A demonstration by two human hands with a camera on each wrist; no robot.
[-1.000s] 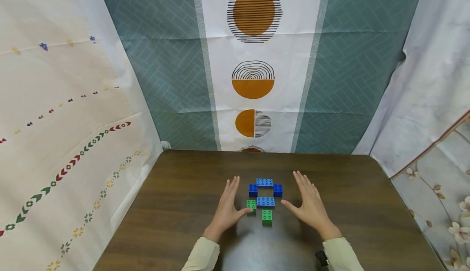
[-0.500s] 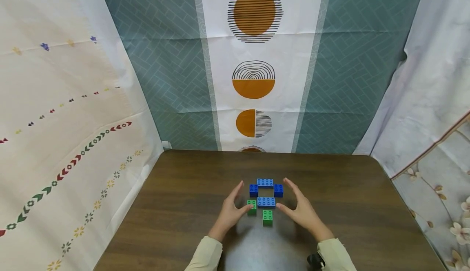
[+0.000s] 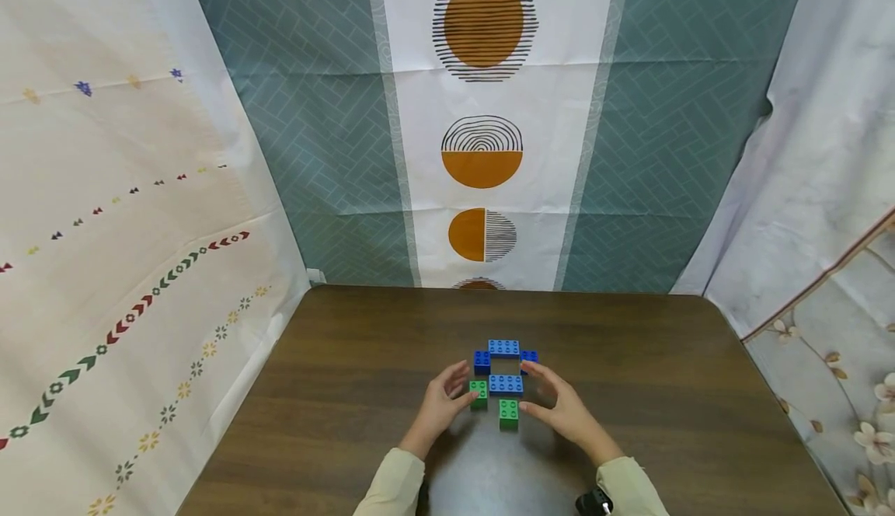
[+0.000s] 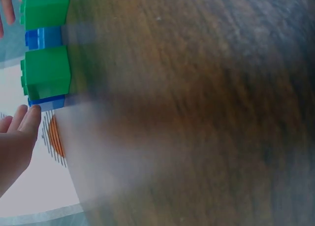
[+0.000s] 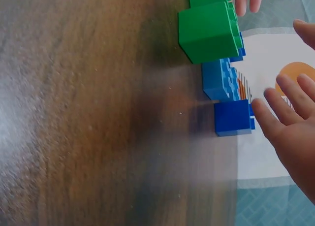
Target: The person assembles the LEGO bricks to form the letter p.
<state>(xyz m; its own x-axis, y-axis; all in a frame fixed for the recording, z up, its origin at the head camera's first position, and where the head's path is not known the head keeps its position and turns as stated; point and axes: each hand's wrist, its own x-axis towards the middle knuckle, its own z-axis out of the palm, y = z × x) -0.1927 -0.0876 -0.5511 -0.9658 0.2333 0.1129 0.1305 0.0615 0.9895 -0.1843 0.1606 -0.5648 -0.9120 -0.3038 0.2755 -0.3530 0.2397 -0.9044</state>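
Observation:
In the head view, two light blue bricks, a far one (image 3: pixel 503 347) and a near one (image 3: pixel 506 385), lie with a dark blue brick at the left (image 3: pixel 482 361) and another at the right (image 3: pixel 529 357), forming a ring. Two green bricks, a left one (image 3: pixel 478 393) and a front one (image 3: pixel 508 414), sit on the near side. My left hand (image 3: pixel 438 407) is beside the left green brick, thumb tip at its edge; whether they touch I cannot tell. My right hand (image 3: pixel 563 411) hovers with its thumb near the front green brick and fingers over the right dark blue brick, partly covering it. Neither hand holds anything.
All the bricks stand on a brown wooden table (image 3: pixel 377 329). Behind it hangs a teal and white patterned cloth (image 3: pixel 329 151). Pale cloths hang at the left (image 3: pixel 161 213) and right (image 3: pixel 811 166). A black band (image 3: pixel 594 502) is on the right wrist.
Both hands have come down lower and their fingers have bent inward from a straighter, spread pose. The right hand has moved left toward the bricks. The bricks have stayed put.

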